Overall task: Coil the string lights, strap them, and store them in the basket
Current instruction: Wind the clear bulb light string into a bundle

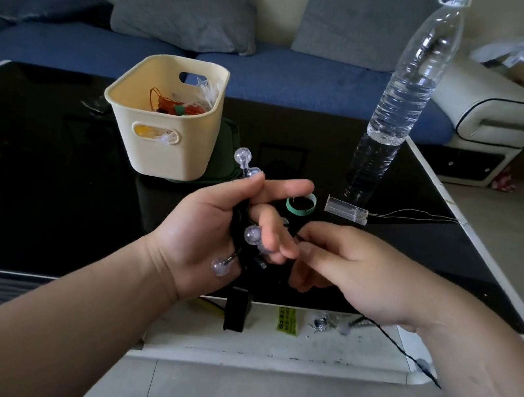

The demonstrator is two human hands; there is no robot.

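**Grips.** The left hand (pixel 202 233) is holding the lights (pixel 252 235) as a partial coil. Black wire is running across the palm and round the fingers, with the thumb pressing it at the top, so this grip is closing on the bundle. The right hand (pixel 356 269) is meeting the left fingertips from the right, its thumb and forefinger appearing to pinch the wire. The contact point is partly hidden, but this grip is reading as closed on the wire.

**Governing relation.** The loose tail (pixel 401 351) is leaving the right hand and running down and to the right, past the edge of the counter (pixel 32 177). The uncoiled length is therefore lying on the right-hand side. The coil's long axis is standing roughly upright along the left palm. Judgement: the right hand is the one placed to feed each further turn over the left fingers.

**Condition of the lights.** Clear globe bulbs on short stems are sticking out above, at mid-palm and below the left hand. A black box (pixel 236 312) is appearing to hang beneath the coil at the counter edge.

**Other task items.**
- The strap (pixel 299 214), a green band, is lying on the counter just beyond the hands, untouched.
- The basket (pixel 157 153) is standing farther back to the left, already holding other items.

**Progress.** Coiling is judged incomplete; strapping and storing are not yet begun.
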